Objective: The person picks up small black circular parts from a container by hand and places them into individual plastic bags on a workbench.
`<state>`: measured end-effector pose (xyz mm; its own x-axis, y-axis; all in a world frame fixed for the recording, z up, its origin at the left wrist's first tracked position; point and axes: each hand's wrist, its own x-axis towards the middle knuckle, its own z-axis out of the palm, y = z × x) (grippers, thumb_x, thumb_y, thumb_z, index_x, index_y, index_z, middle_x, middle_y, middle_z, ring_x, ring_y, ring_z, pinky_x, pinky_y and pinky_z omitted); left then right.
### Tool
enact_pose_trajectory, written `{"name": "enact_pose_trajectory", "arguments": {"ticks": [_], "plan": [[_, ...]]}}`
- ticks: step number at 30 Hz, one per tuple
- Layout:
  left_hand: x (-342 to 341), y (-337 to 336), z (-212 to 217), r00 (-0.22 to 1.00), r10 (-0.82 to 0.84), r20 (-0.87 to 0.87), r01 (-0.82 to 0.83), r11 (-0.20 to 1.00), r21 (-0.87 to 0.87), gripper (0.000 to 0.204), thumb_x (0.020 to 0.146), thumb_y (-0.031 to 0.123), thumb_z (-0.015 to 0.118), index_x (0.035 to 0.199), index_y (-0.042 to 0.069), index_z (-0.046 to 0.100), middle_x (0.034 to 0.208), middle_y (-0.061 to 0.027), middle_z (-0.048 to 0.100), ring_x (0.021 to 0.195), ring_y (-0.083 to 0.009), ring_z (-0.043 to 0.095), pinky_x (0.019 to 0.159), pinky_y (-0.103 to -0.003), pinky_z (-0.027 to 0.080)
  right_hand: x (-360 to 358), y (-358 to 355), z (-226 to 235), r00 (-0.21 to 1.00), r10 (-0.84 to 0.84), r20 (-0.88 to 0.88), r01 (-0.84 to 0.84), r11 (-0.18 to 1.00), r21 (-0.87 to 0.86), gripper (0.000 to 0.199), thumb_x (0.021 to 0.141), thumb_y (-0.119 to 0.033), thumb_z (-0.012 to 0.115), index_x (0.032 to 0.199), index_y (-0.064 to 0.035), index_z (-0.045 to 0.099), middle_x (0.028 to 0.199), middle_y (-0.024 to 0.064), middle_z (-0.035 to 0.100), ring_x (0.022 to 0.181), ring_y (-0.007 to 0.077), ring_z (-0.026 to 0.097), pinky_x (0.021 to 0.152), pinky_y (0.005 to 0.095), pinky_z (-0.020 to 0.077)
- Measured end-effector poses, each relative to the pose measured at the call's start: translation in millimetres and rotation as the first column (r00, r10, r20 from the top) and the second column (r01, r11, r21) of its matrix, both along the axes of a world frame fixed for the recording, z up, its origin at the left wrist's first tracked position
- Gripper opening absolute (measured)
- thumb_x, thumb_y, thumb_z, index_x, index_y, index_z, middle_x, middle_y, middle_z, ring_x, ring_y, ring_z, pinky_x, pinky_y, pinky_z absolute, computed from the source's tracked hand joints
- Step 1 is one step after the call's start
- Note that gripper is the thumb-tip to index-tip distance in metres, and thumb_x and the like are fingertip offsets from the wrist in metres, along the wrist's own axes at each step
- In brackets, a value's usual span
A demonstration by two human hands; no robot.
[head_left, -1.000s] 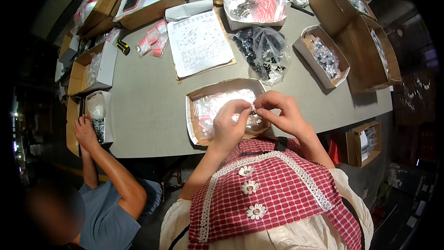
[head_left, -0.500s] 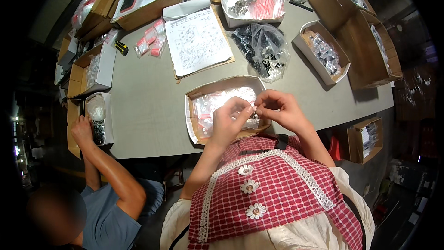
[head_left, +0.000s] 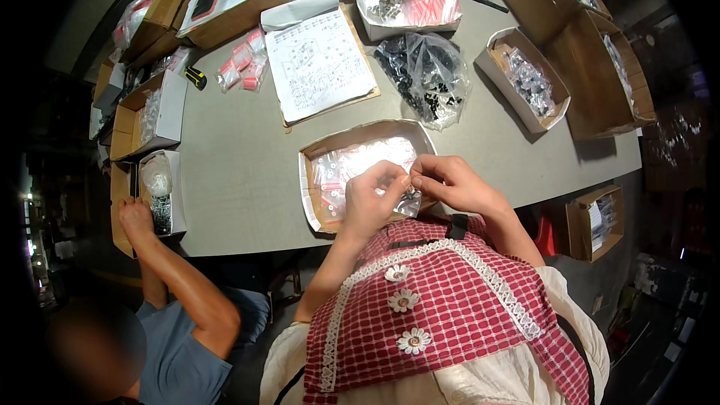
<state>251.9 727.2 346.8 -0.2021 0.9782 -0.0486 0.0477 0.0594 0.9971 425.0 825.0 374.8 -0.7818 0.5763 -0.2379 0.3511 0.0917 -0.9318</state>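
Mid-frame, both hands meet over the shallow cardboard tray (head_left: 319,161) of small clear bags. Left hand (head_left: 369,206) and right hand (head_left: 454,186) pinch one small bag (head_left: 409,193) between fingertips, seemingly sealing it. Next probably needs a steady pinch along the bag's edge.

Your hands have open grey table (head_left: 240,172) left of centre in the frame, between the shallow cardboard tray (head_left: 315,172) and the co-worker's boxes (head_left: 150,120) at far left. Above, the paper sheet (head_left: 319,64) and black parts bag (head_left: 424,75) block the way; open cartons (head_left: 525,79) crowd the upper right.
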Motion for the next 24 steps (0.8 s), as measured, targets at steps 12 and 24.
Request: {"name": "enact_pose_trajectory", "arguments": {"ticks": [12, 24], "plan": [[0, 18, -33, 0.657, 0.163, -0.736, -0.152, 0.985, 0.083, 0.023, 0.086, 0.020, 0.070, 0.096, 0.000, 0.065, 0.092, -0.0145, 0.068, 0.086, -0.0301, 0.066, 0.078, -0.041, 0.052, 51, 54, -18, 0.385, -0.814, -0.435, 0.677, 0.570, -0.466, 0.017, 0.096, -0.017, 0.062, 0.106, -0.0036, 0.062, 0.087, 0.0038, 0.066, 0.074, 0.0100, 0.061, 0.067, 0.0245, 0.0474], [-13, 19, -24, 0.920, -0.062, -0.386, -0.029, 0.974, -0.226, 0.023, 0.096, 0.019, 0.061, 0.096, -0.002, 0.070, 0.076, -0.0103, 0.068, 0.068, -0.0187, 0.062, 0.064, -0.034, 0.048, 16, 17, -32, 0.827, -0.451, -0.335, 0.357, 0.883, -0.306, 0.021, 0.094, -0.010, 0.063, 0.113, -0.0010, 0.064, 0.101, 0.0045, 0.067, 0.085, 0.0113, 0.063, 0.077, 0.0268, 0.0515]]}}
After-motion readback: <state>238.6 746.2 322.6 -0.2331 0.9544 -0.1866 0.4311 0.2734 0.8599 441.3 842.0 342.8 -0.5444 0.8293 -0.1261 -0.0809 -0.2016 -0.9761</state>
